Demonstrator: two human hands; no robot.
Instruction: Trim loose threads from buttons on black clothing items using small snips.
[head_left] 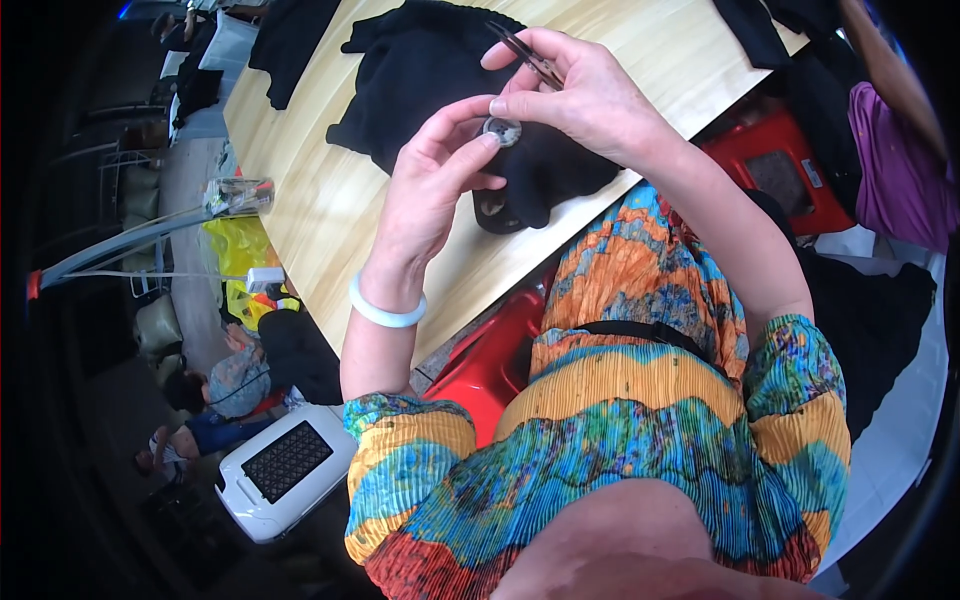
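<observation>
My left hand (440,165) pinches a small round grey disc (503,131) with a dark centre, like a button, between thumb and fingertips. In my right hand (600,100) is a slim dark two-bladed tool (530,58) that looks like thread snips, its points aimed away to the upper left. My right thumb meets the left fingertips at the disc's upper edge. Beneath both hands, a black knit garment (420,70) lies bunched on the wooden table (300,190). Part of it, near the table's front edge, rises close behind the disc; I cannot tell if they are joined.
More black cloth lies at the table's far left (290,45) and far right (750,30). Red stools (780,165) stand at right and below me. Left are a clear container (238,196) on the table edge, a yellow bag (240,245) and a white case (285,470). Other people sit nearby.
</observation>
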